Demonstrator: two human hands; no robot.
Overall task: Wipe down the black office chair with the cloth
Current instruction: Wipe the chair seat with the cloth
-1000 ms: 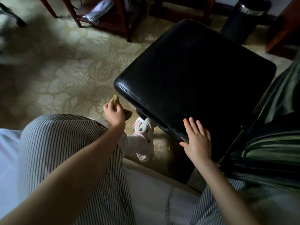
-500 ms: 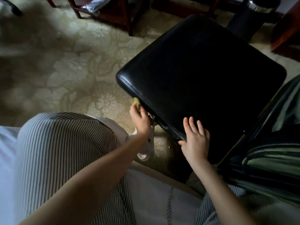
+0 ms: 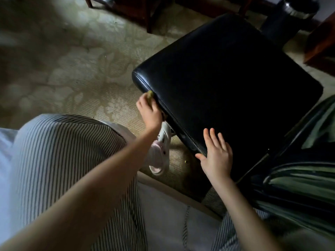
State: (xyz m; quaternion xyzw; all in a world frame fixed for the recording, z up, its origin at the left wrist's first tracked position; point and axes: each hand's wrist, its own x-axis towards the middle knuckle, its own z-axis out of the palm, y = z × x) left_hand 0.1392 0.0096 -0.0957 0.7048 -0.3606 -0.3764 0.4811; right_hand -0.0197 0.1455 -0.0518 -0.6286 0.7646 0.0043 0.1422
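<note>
1. Your left hand (image 3: 151, 113) had its grip curled round the green cloth (image 3: 150, 95), pressing it against the side edge of the black chair seat (image 3: 226, 84).
2. Your right hand (image 3: 216, 156) lay flat on the seat's near edge, grip spread wide, holding nothing.

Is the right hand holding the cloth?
No, the right hand lies flat and empty on the chair seat, while the left hand grips the cloth.

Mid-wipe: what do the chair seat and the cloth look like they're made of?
Chair seat: black leather or faux leather, smooth semi-gloss, stitched seam along its edge. Cloth: only a small yellow-green bit shows above the left hand; material cannot be told.
</note>
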